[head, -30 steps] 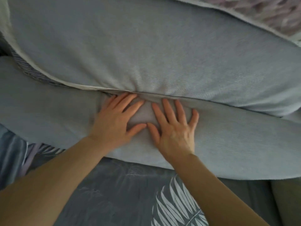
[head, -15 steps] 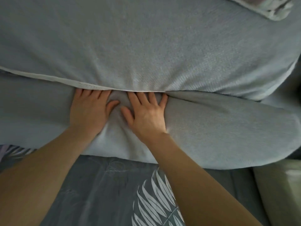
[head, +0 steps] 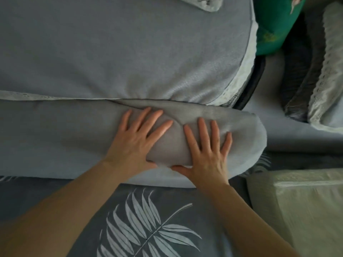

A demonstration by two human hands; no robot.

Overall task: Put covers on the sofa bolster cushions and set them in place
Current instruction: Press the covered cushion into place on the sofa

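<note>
at 9 o'clock, the covered bolster cushion [head: 55, 138] runs in from the frame's left edge, lying along the lace-trimmed lower edge of the large back cushion [head: 130, 52] at 12 o'clock. left of centre, the left hand [head: 137, 140] lies flat on the bolster, fingers spread and pressing into the fabric, thumb tucked at the near side. just right of centre, the right hand [head: 206, 151] lies likewise, fingers fanned, thumb hooked under the bolster's near edge; neither hand pinches anything. at 3 o'clock the bolster's rounded end [head: 256, 138] is now in view, with a green item [head: 274, 25] and a lace-edged cushion [head: 326, 71] beyond it at 1 to 2 o'clock. at 6 o'clock, a dark leaf-print cloth [head: 148, 229]; at 4 o'clock, a pale wrapped block [head: 297, 201].

change: over the last second both hands have worked rightward along the bolster, from its middle toward its right end, and the fingers have drawn back from the seam under the back cushion to rest on the bolster's top. judgement: the cover appears fully on, and the bolster is being smoothed and seated against the back cushion; placement of this one looks nearly complete.
</note>
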